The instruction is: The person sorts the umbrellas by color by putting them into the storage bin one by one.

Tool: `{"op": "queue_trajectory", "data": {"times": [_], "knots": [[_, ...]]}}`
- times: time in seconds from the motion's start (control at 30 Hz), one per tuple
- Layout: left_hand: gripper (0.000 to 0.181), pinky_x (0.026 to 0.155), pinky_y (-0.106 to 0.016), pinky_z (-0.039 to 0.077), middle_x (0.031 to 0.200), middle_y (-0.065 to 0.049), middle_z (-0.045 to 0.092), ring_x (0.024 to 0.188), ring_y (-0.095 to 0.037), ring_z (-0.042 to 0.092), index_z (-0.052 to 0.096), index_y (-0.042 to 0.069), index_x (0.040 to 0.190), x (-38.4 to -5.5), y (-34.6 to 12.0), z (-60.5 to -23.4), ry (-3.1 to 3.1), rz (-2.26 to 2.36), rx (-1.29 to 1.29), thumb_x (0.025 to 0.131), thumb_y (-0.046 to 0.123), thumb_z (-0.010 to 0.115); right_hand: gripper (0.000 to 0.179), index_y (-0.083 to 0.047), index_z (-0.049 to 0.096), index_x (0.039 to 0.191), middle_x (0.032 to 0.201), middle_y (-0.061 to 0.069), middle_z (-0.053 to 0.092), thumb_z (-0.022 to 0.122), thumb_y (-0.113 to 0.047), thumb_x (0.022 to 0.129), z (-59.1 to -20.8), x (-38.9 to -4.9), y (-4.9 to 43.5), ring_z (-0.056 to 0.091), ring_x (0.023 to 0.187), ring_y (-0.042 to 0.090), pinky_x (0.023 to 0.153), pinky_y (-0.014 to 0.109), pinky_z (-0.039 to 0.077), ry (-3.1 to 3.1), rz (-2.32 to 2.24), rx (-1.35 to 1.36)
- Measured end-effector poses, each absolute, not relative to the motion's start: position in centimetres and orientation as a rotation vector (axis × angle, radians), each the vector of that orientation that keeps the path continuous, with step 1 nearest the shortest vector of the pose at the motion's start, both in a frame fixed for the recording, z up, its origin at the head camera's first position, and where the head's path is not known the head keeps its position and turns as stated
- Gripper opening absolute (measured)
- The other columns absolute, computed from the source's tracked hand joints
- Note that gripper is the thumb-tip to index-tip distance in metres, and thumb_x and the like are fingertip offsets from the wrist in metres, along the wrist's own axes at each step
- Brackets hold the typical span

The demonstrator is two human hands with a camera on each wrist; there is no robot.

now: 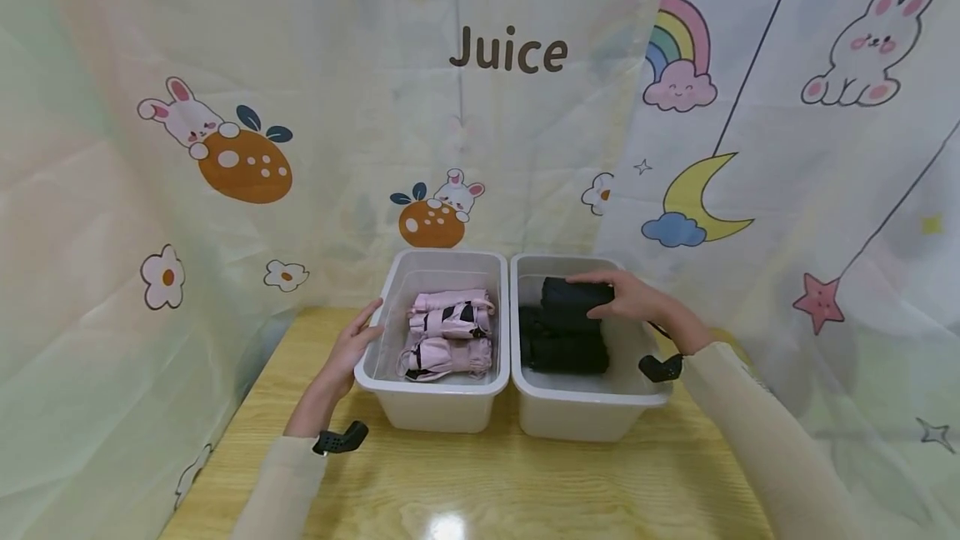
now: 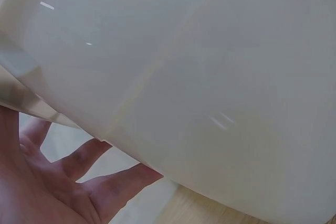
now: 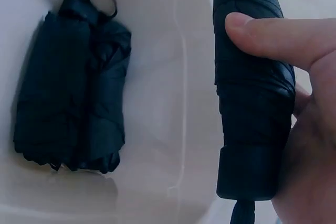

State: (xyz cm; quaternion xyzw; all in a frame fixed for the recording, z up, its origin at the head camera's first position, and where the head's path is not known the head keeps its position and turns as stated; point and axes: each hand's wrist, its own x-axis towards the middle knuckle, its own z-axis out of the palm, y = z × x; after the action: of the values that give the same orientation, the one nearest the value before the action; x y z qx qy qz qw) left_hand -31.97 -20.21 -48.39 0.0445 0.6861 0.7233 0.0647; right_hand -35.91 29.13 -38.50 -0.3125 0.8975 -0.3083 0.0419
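My right hand [image 1: 639, 300] grips a rolled black folding umbrella [image 3: 252, 98], thumb on one side. It is over the right white bin [image 1: 573, 419]; in the right wrist view a loose strap hangs from the umbrella's end. Side by side on that bin's floor lie two more black umbrellas [image 3: 73, 93], one with a wrist loop. At the left white bin [image 1: 435, 408], my left hand [image 1: 349, 350] touches the rim with extended, spread fingers [image 2: 123, 182]. Three rolled pink umbrellas [image 1: 450, 357] with black patterns lie in a row inside it.
The two bins stand next to each other on a wooden table [image 1: 420, 482]. Behind them and at both sides hangs a printed curtain [image 1: 337, 148], close to the bins' back edges. Each wrist carries a small black camera [image 1: 341, 437].
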Motion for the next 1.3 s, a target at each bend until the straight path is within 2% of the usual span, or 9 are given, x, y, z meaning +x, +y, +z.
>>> {"op": "queue_trajectory", "data": {"times": [0.23,0.5,0.73,1.1,1.3], "knots": [[0.058,0.102,-0.059,0.034,0.154,-0.019,0.027,0.133,-0.044,0.035,0.026,0.024,0.155,-32.0,-20.1,-48.5,2.076,2.181,0.128,0.102,0.021,0.049,0.064,-0.016,0.054,0.140,0.139,0.012,0.052,0.077,-0.004,0.081,-40.1,-39.0,28.4,0.049,0.123,0.032,0.095,0.050,0.044,2.676,-0.954,-0.938],[0.057,0.102,-0.059,0.034,0.155,-0.018,0.026,0.133,-0.043,0.034,0.025,0.024,0.155,-31.9,-20.0,-48.7,2.095,2.173,0.131,0.103,0.021,0.047,0.063,-0.015,0.056,0.138,0.139,0.013,0.053,0.078,-0.004,0.080,-41.8,-41.0,27.9,0.049,0.123,0.033,0.095,0.049,0.044,2.724,-0.830,-0.881],[0.057,0.102,-0.058,0.035,0.154,-0.019,0.028,0.132,-0.043,0.036,0.026,0.024,0.155,-31.8,-19.9,-48.8,2.094,2.173,0.131,0.103,0.020,0.048,0.064,-0.013,0.058,0.137,0.138,0.014,0.053,0.078,-0.001,0.078,-42.8,-41.2,27.2,0.048,0.122,0.033,0.096,0.050,0.042,2.699,-0.800,-0.811],[0.057,0.102,-0.058,0.034,0.156,-0.015,0.025,0.132,-0.041,0.035,0.026,0.026,0.155,-31.6,-20.2,-48.3,2.115,2.155,0.119,0.103,0.022,0.048,0.063,-0.019,0.061,0.134,0.137,0.012,0.054,0.081,-0.006,0.075,-43.6,-41.8,26.7,0.046,0.123,0.033,0.097,0.049,0.041,2.720,-0.715,-0.664],[0.057,0.103,-0.057,0.033,0.156,-0.016,0.025,0.134,-0.040,0.034,0.025,0.025,0.156,-31.8,-20.1,-48.1,2.108,2.154,0.122,0.103,0.022,0.048,0.064,-0.017,0.062,0.133,0.139,0.013,0.052,0.081,-0.001,0.073,-44.1,-41.8,26.4,0.044,0.125,0.035,0.091,0.045,0.047,2.647,-0.848,-0.580]]}}
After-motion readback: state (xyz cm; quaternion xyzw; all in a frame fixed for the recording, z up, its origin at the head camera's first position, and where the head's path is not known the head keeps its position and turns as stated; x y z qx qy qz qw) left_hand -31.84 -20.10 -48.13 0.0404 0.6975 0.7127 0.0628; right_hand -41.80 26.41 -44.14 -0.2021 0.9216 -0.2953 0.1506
